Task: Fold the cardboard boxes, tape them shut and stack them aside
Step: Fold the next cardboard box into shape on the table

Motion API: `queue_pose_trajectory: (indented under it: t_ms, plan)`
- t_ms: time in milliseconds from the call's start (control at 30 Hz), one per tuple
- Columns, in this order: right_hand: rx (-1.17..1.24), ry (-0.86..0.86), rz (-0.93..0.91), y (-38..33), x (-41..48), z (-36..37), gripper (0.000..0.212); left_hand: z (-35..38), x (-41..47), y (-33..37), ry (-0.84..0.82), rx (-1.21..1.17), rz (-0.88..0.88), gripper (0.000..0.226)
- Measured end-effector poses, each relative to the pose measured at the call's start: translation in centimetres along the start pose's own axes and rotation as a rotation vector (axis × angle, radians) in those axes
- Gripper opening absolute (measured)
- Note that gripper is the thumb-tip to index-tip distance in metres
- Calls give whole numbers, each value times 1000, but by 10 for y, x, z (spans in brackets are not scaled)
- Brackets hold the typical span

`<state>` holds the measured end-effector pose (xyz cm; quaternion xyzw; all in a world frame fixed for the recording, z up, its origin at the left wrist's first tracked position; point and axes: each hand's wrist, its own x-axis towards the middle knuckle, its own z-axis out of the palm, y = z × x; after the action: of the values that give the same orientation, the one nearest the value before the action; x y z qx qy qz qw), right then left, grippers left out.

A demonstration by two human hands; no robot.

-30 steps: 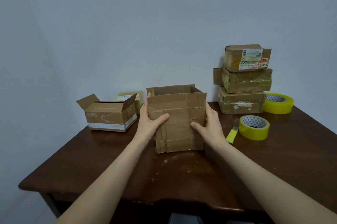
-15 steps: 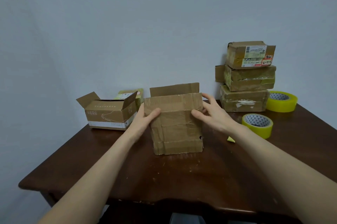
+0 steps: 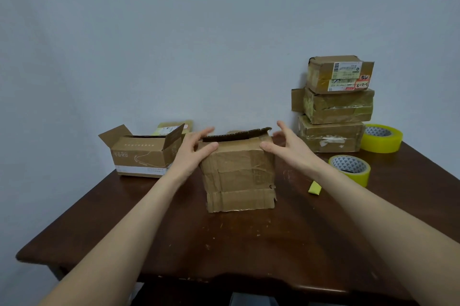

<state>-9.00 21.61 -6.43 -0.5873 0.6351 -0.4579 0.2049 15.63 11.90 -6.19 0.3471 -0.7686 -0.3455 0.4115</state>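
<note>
- the cardboard box (image 3: 239,176) was stood mid-frame on the table (image 3: 224,243)
- left hand (image 3: 191,153) was laid straight-fingered at its upper left
- right hand (image 3: 291,148) was spread, thumb touching its upper right

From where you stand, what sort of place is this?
Likely a home packing corner, not a warehouse: a wooden table against a plain wall, a stack of taped boxes, and a near roll and far roll of yellow tape.
</note>
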Motion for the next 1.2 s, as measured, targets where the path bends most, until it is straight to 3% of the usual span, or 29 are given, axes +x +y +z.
queue_pose_trajectory:
  t_ms: [100,167,367,467,667,867,967,1067,1200]
  plan:
    - [-171,-70,-113,-9,9,1,69,-5,2,-6,-22,57,-13,25]
    - [-309,-162,-160,-10,14,6,60,-4,2,-8,-19,67,-20,21]
    - [-301,-249,-46,7,14,22,74,2,-4,-15,-74,87,-52,33]
    - [-275,-212,-55,21,11,36,75,8,-8,-23,-86,54,-115,37]
    - [-234,-178,-46,16,15,31,64,10,-4,-24,-79,-8,-151,37]
    - [-50,-73,19,7,14,7,48,21,6,-9,-64,-302,-199,70]
    - [-42,-41,0,-2,11,2,48,22,8,2,-33,-351,-147,50]
    - [-76,-60,-33,-3,8,1,48,15,8,4,-50,-207,-68,27]
    - [-185,-107,-76,-1,7,5,49,14,1,-1,-116,-20,-36,28]
